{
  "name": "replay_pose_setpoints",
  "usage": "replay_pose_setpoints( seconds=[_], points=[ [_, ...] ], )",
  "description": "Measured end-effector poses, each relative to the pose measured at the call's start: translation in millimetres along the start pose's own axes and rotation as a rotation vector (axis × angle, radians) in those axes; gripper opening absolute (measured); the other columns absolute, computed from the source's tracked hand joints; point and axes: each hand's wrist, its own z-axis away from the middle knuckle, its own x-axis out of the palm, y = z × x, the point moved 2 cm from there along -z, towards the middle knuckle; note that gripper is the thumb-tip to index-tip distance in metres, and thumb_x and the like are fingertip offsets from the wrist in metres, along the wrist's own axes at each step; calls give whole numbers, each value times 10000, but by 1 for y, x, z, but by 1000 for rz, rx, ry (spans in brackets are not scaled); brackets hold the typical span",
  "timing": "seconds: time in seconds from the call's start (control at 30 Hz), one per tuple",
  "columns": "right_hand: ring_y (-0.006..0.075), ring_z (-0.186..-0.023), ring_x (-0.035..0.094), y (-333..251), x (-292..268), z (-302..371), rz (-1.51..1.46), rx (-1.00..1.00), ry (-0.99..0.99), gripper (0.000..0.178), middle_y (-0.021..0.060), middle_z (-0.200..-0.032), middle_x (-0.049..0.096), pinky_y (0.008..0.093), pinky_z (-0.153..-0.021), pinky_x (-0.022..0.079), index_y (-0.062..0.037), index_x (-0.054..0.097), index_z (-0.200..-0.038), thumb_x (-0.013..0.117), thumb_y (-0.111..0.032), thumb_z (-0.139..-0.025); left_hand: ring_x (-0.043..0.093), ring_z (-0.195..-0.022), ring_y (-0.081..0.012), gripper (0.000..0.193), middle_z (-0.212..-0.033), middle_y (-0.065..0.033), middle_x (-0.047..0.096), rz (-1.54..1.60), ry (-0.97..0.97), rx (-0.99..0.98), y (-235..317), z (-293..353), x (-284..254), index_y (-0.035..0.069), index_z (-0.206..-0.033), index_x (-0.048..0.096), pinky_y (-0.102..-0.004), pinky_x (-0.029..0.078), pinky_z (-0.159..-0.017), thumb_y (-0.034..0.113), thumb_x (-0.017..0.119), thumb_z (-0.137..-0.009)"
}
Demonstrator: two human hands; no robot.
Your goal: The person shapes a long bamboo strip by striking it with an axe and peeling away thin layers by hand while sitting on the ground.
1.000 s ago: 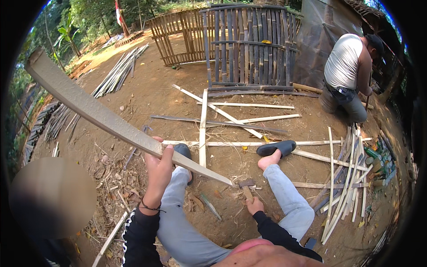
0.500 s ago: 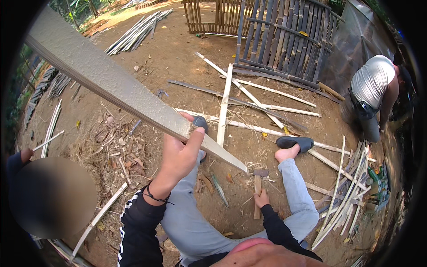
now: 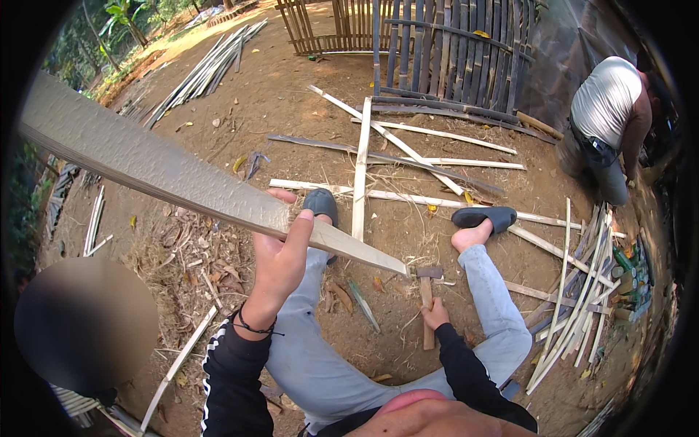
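The left hand (image 3: 280, 255) gripped the bamboo slat (image 3: 182, 178) and the right hand (image 3: 435, 315) closed on the hatchet (image 3: 427, 295), so trimming its tip seemed underway, needing a steady chop next.

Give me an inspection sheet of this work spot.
Surface: bare dirt ground with dry leaves.
Job's things: long bamboo slat, tip at a hammer standing on the ground.
Clutter: split bamboo strips scattered about; a bundle at right.
Hands: left hand grips the slat; right hand holds the hammer's handle.
Cables: nothing seen.
Surroundings: bamboo fence; another person crouching.
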Motion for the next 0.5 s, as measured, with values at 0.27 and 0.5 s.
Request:
replay_pose_setpoints(
  seconds=[0.27,0.5],
  points=[
    [370,-908,621,5,1,-4,-20,-2,-11,441,235,-951,624,424,-797,475,-25,446,-1076,645,-301,-795,563,-812,-132,298,-892,-96,550,-29,-36,47,2,0,1,28,-1104,400,-260,456,-720,39,556,-850],
    [385,-926,613,1,-3,-1,-1,3,-3,456,251,-960,616,433,-801,471,-19,442,-1071,647,-317,-793,635,-848,-171,347,-954,-135,566,-51,-79,49,-1,1,-2,23,-1137,348,-274,496,-748,-40,515,-839]
  ],
)
